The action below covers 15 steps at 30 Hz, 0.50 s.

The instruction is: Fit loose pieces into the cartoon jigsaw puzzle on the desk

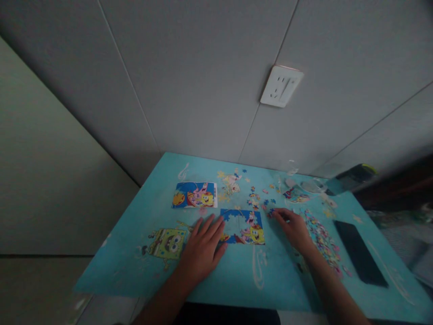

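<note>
My left hand (202, 247) lies flat with fingers stretched out on the light blue table (237, 275), its fingertips at the left edge of a partly built cartoon jigsaw puzzle (244, 227). My right hand (293, 228) rests just right of the puzzle, fingers curled down onto a small blue puzzle piece (270, 213) near the puzzle's upper right corner. A printed reference picture (195, 194) of the same cartoon lies behind the left hand. Loose puzzle pieces (254, 196) are scattered behind the puzzle.
A heap of several loose pieces (323, 239) runs along the right of my right forearm. A dark phone (359, 258) lies flat at the right. A clear plastic bag (297, 192) and a dark object (352, 178) sit at the back right. A wall socket (281, 85) is above.
</note>
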Motion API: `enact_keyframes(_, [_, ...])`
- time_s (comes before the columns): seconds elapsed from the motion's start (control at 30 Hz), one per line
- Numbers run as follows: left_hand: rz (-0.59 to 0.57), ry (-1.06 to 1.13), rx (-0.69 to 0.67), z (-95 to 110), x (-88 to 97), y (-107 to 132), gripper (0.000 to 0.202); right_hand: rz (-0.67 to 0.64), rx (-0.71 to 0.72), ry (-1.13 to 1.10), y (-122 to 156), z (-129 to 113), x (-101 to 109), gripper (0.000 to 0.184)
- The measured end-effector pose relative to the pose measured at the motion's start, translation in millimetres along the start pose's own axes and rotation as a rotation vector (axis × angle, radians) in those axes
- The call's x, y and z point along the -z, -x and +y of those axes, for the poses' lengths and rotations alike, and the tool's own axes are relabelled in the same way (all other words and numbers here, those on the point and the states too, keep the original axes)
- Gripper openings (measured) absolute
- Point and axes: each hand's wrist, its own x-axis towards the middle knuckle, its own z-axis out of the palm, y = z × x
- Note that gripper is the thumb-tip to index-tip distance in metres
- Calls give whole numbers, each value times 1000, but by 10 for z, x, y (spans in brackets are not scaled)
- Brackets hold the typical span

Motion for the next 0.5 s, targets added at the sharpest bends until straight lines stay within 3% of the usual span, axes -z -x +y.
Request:
enact_keyframes(0.13, [12,-41,-11,-7,-3,-13,50,-30,9,27,-137,-94,-46,43])
enact_keyframes(0.33, [33,-54,-12,-5,-19,-11,51,-122,61,57,-644,-261,-192,32])
enact_keyframes(0.5, [26,-51,4,-6,-23,-6,49,-4,50,122,-800,-241,-256,28])
